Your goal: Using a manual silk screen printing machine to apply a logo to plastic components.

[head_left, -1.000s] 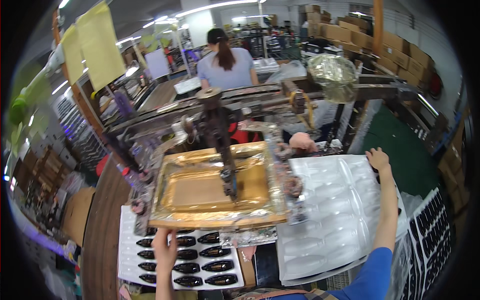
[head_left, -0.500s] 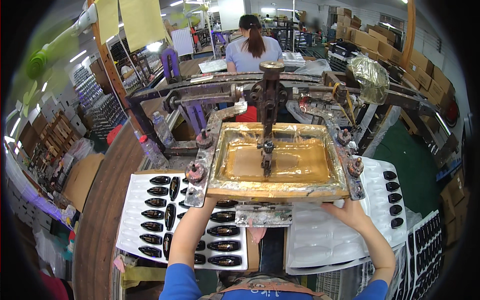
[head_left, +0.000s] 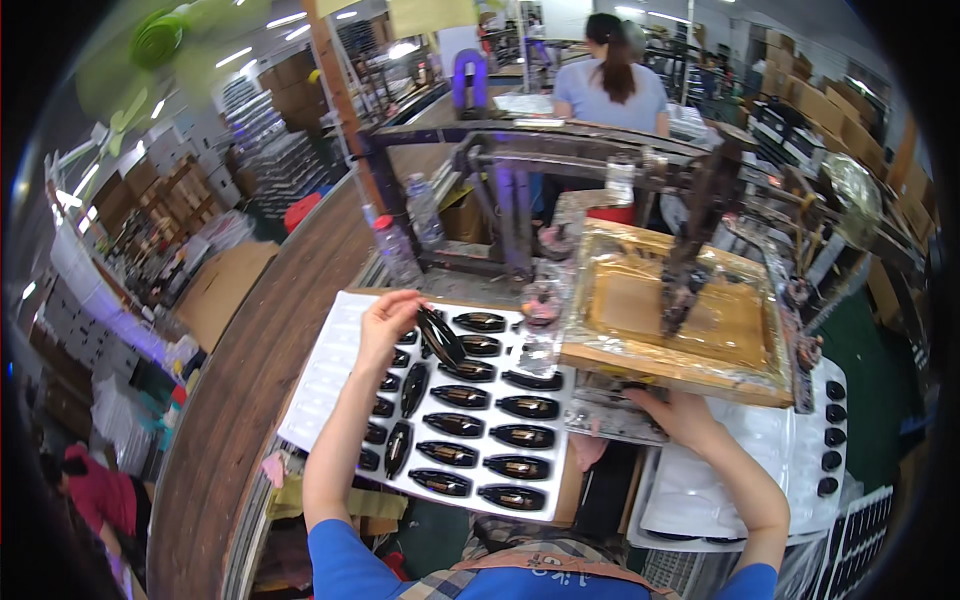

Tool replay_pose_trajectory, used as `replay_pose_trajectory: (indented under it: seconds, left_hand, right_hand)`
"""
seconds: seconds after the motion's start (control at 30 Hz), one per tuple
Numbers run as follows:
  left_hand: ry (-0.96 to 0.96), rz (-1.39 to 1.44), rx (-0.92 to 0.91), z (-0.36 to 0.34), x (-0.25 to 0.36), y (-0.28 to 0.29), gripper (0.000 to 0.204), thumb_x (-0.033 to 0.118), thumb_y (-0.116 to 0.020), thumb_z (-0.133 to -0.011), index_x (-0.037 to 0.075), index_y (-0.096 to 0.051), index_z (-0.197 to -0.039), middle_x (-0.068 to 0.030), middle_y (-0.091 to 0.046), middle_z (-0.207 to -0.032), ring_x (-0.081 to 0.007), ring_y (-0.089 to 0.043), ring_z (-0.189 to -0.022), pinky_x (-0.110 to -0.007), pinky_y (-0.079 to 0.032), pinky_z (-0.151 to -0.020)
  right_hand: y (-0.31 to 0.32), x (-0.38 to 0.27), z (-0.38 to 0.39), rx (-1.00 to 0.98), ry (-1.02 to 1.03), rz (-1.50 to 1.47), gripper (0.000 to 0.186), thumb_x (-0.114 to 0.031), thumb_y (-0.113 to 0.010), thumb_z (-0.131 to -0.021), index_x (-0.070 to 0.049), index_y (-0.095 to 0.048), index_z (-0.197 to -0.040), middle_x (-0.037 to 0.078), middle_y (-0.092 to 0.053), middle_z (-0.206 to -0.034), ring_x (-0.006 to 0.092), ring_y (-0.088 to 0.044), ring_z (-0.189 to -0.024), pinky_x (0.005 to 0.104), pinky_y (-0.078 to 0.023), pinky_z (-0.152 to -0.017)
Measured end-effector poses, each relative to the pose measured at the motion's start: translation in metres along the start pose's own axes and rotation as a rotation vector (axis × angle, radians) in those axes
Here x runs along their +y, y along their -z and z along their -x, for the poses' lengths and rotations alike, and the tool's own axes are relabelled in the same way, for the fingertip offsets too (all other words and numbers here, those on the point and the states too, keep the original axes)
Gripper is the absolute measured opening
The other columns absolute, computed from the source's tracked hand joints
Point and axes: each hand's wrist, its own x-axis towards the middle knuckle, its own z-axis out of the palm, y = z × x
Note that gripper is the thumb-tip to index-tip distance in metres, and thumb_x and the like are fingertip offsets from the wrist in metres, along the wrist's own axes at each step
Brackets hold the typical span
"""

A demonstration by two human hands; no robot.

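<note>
My left hand (head_left: 392, 320) pinches a glossy black bottle-shaped piece (head_left: 440, 335), tilted above the upper part of a white moulded tray (head_left: 315, 390). The tray holds several similar pieces with small gold markings, lying in its pockets. Right of it stands a printing screen with a wooden frame (head_left: 670, 375), coated in golden ink, under a dark metal arm (head_left: 695, 235). My right hand (head_left: 670, 410) reaches under the screen's front edge at a metal plate (head_left: 610, 415); its thumb shows, but the other fingertips and anything in them are hidden.
Another white tray stack (head_left: 730, 500) is at the right, with black pieces along its edge. Plastic bottles (head_left: 395, 245) stand behind the left tray, beside a curved wooden bench (head_left: 220, 440). One co-worker (head_left: 610, 95) faces away ahead; another (head_left: 100, 510) is at lower left. A fan (head_left: 160, 40) hangs above.
My view has turned left. My left hand has moved from the screen's front to over the tray and lifted a black piece. My right hand has moved from the right tray to under the screen.
</note>
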Motion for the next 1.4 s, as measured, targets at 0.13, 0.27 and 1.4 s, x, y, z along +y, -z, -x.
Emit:
replay_pose_trajectory:
  seconds: [0.13,0.27,1.4]
  left_hand:
    - [-0.156,-0.168,0.399,-0.022,-0.022,0.123,0.02,0.005,-0.053,-0.082,0.0,-0.054,-0.101,-0.0097,-0.062,-0.091,-0.0129,-0.06,-0.08,-0.021,-0.047,-0.066]
    - [-0.148,-0.114,0.665,-0.058,-0.064,0.188,0.018,0.002,-0.056,-0.079,0.0,-0.055,-0.097,-0.0088,-0.063,-0.087,-0.0147,-0.06,-0.077,-0.024,-0.05,-0.067]
    - [-0.076,0.077,-0.208,-0.037,-0.064,-0.155,0.025,0.011,-0.05,-0.084,0.001,-0.054,-0.106,-0.0088,-0.06,-0.094,-0.0164,-0.056,-0.088,-0.027,-0.044,-0.077]
  right_hand:
    - [0.014,0.014,0.024,0.103,-0.147,0.054,0.045,-0.029,-0.06,-0.077,0.001,-0.049,-0.11,0.019,-0.053,-0.108,0.0307,-0.048,-0.104,0.036,-0.036,-0.088]
    - [0.058,0.133,0.091,0.458,-0.431,0.331,0.041,-0.01,-0.056,-0.078,0.005,-0.044,-0.113,0.022,-0.047,-0.115,0.0346,-0.041,-0.11,0.0365,-0.029,-0.095]
    - [0.063,0.064,0.101,0.515,-0.116,0.058,0.039,-0.003,-0.05,-0.082,-0.002,-0.044,-0.12,0.012,-0.039,-0.128,0.0164,-0.049,-0.103,0.0243,-0.046,-0.075]
